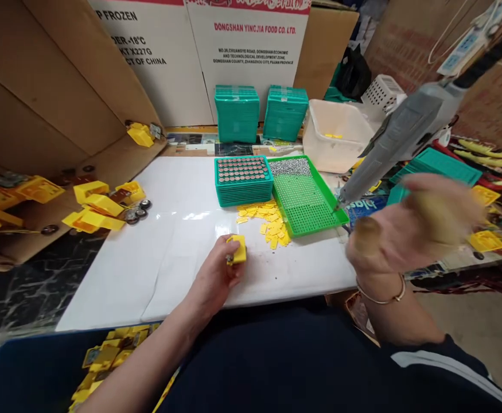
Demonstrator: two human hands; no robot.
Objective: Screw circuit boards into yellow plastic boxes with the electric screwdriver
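My left hand (221, 269) is closed around a small yellow plastic case (239, 250), holding it just above the white tabletop. My right hand (405, 229) is raised at the right, and motion smears its fingers, so I cannot tell whether they grip anything. Just beyond it hangs a grey electric screwdriver (388, 143), its tip pointing down at the corner of a green tray (311, 221). Small silver screws (291, 167) lie heaped at that tray's far end. Loose flat yellow plastic pieces (272, 222) are scattered between the tray and my left hand.
A stack of teal trays (244, 197) holds rows of round coppery parts. Yellow cases (100, 209) with round dark parts lie at the left. Behind stand wrapped teal stacks (237, 115) and a white bin (337, 137). More yellow cases fill a blue container (14, 367) at lower left.
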